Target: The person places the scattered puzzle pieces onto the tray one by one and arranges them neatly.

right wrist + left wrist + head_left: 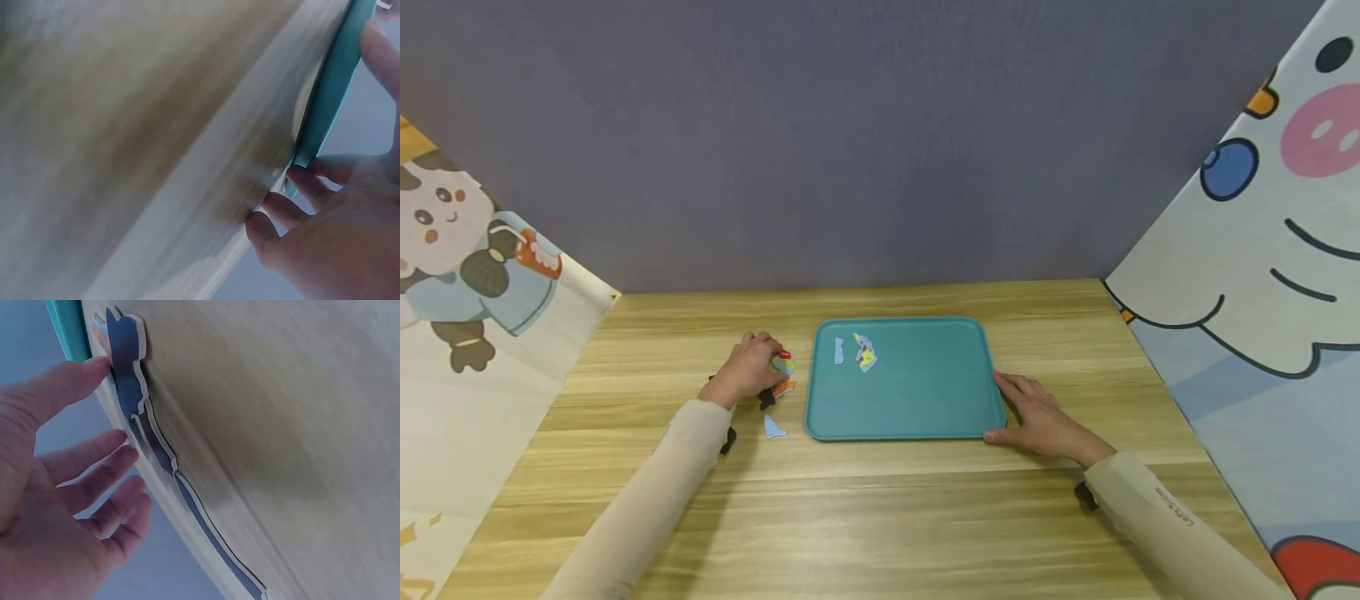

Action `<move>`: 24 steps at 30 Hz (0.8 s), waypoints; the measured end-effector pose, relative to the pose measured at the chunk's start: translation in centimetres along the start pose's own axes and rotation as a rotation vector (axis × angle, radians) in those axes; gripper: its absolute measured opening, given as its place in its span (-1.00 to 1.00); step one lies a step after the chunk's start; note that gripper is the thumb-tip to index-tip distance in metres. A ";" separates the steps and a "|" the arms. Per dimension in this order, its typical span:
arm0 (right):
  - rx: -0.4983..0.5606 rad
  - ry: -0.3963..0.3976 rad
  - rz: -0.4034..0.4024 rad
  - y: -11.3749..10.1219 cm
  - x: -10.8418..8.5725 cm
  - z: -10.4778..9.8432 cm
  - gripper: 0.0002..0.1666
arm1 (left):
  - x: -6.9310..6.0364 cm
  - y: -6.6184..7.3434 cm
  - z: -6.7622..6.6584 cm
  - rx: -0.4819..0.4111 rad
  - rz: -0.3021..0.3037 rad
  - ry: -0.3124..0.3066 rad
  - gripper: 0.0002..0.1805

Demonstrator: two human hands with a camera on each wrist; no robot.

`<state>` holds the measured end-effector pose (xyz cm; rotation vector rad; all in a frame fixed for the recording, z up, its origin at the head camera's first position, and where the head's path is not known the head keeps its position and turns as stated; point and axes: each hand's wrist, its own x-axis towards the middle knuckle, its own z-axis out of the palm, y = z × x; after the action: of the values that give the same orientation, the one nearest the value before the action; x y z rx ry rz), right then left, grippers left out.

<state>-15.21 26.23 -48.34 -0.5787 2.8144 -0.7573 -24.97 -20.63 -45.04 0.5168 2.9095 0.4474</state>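
Observation:
My left hand (751,367) is over several flat puzzle pieces left of the tray, thumb and fingers apart. Between its fingertips shows a green and red piece (784,365). An orange piece (786,388) and a dark piece (767,398) lie by the thumb. In the left wrist view, the thumb touches or nearly touches a dark piece (128,362). My right hand (1037,419) rests at the near right corner of the teal tray (925,392), thumb at the front edge, other fingers along the side. A colourful joined cluster (866,354) and a pale blue piece (838,351) lie on the tray.
Another pale blue piece (772,427) lies on the wooden table (880,517), nearer to me than the left hand. A grey wall (865,167) rises behind the table. Panels with cartoon figures flank both sides.

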 end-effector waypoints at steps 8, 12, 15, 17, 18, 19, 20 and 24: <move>0.002 0.004 -0.002 0.0 0.0 0.1 0.23 | 0.4 -0.4 0.4 -0.045 0.051 0.123 -0.52; -0.002 0.006 -0.006 0.0 0.0 0.0 0.23 | 0.5 0.1 0.2 -0.081 0.061 0.174 -0.53; -0.005 0.006 -0.008 0.0 -0.1 0.0 0.23 | 0.5 0.8 -0.1 -0.109 0.072 0.197 -0.54; -0.004 0.007 -0.010 -0.1 -0.1 0.0 0.22 | 0.6 1.2 -0.3 -0.122 0.084 0.205 -0.54; -0.004 0.007 -0.011 -0.1 -0.1 0.0 0.22 | 0.6 1.4 -0.3 -0.121 0.091 0.209 -0.54; -0.006 0.008 -0.012 -0.1 -0.1 0.0 0.22 | 0.6 1.6 -0.4 -0.121 0.098 0.215 -0.54; -0.007 0.008 -0.012 -0.1 -0.1 0.0 0.22 | 0.6 1.8 -0.5 -0.123 0.106 0.220 -0.54; -0.012 0.009 -0.014 0.0 0.0 0.0 0.22 | 0.8 2.6 -0.8 -0.130 0.149 0.249 -0.56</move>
<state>-15.16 26.24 -48.33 -0.5986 2.8280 -0.7484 -25.03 -18.29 -43.57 0.7081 3.0578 0.7682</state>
